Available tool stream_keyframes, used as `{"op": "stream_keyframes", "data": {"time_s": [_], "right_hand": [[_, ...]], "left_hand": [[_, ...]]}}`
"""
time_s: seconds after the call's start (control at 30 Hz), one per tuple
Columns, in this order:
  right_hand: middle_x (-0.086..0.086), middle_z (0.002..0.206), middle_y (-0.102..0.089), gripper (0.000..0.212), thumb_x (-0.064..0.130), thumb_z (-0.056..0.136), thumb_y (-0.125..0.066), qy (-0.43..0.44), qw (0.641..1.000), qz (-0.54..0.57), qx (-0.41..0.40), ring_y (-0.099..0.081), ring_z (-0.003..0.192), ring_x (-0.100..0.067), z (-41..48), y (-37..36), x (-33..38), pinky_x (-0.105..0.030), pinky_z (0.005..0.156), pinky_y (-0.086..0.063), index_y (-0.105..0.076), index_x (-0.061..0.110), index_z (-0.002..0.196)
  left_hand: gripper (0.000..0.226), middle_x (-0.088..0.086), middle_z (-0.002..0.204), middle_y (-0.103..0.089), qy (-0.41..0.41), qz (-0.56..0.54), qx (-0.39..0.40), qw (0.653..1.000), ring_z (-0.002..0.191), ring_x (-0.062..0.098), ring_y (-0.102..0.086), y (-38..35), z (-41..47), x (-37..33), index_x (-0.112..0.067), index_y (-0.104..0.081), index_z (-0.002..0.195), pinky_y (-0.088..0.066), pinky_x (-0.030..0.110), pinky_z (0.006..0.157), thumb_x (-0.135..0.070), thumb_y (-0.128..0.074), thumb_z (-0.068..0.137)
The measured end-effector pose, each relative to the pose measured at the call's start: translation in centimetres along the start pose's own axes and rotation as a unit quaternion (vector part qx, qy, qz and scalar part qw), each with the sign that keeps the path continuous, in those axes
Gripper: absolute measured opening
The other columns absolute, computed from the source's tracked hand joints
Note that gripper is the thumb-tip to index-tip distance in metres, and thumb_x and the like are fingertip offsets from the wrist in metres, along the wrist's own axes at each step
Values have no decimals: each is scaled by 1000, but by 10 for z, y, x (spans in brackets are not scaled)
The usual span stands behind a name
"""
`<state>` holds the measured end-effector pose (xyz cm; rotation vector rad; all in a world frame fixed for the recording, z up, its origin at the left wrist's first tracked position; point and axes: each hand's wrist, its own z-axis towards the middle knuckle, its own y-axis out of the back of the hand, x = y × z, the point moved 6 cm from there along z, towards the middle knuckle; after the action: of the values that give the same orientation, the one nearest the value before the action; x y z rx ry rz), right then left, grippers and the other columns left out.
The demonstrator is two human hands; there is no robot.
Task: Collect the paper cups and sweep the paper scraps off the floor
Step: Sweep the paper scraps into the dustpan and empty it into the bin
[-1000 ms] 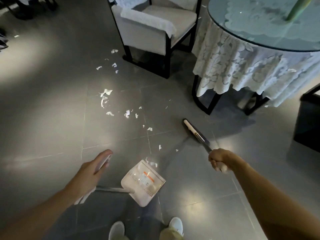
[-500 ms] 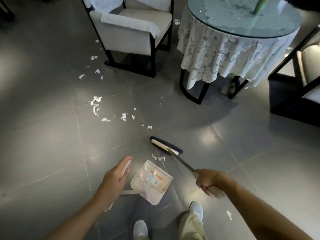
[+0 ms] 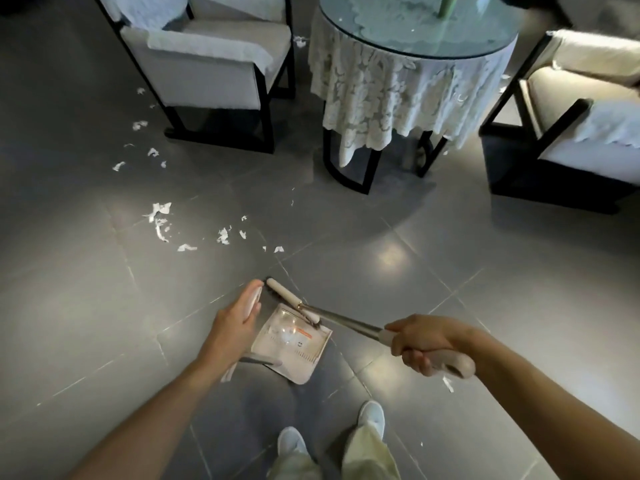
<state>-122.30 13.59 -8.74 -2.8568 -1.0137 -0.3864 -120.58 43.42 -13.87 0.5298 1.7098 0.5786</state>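
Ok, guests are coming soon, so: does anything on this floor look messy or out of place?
Torn white paper scraps litter the grey tiled floor, trailing from the white armchair's side towards the cream broom head; one more lies below the right hand, another between armchair and round glass table.

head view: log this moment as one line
left hand: holds dustpan | right hand: grips broom | broom head: at dustpan lip | paper scraps: many on floor ahead | step: sweeping
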Motion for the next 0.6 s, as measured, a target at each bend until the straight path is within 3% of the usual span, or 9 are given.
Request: {"op": "stream_keyframes", "data": {"time_s": [0.1, 0.23, 0.37, 0.5, 0.6], "right_hand": [[0, 46, -42, 46, 0, 92, -43, 29, 998, -41, -44, -37, 44, -9, 9, -1, 15, -18, 40, -34, -40, 4, 138], [-6, 66, -49, 42, 1, 87, -47, 69, 976, -169, -114, -44, 58, -17, 37, -2, 32, -28, 59, -41, -49, -1, 129], [-10, 88, -58, 29, 5, 86, -47, 77, 961, -229, -136, -50, 59, -16, 70, -37, 29, -31, 72, -49, -56, 4, 114], [-6, 86, -62, 37, 10, 85, -54, 27, 990, -102, -94, -60, 65, -15, 83, -84, 16, -25, 62, -54, -52, 13, 122], [-8, 79, -57, 28, 5, 85, -50, 26, 998, -26, -47, -55, 67, -14, 79, -93, 18, -28, 79, -52, -61, 5, 110]], "left_hand": [[32, 2, 115, -65, 0, 6, -7, 1000, 100, 28, -62, 13, 1, 7, -30, -49, 130, -40, 23, 78, -23, -47, 98], [32, 4, 112, -63, 14, 18, 0, 1000, 100, 26, -61, 23, 2, 22, -32, -46, 130, -40, 25, 77, -26, -44, 99], [28, 7, 91, -62, 31, 20, -13, 999, 82, 31, -63, 32, 10, 32, -38, -45, 125, -42, 28, 66, -28, -44, 99], [33, 8, 115, -62, 13, 29, 8, 999, 100, 31, -60, 32, 24, 29, -31, -45, 132, -43, 30, 79, -25, -44, 100], [33, 12, 107, -63, 10, 21, 11, 1000, 90, 31, -61, 31, 30, 26, -31, -46, 131, -44, 32, 74, -25, -45, 99]]}}
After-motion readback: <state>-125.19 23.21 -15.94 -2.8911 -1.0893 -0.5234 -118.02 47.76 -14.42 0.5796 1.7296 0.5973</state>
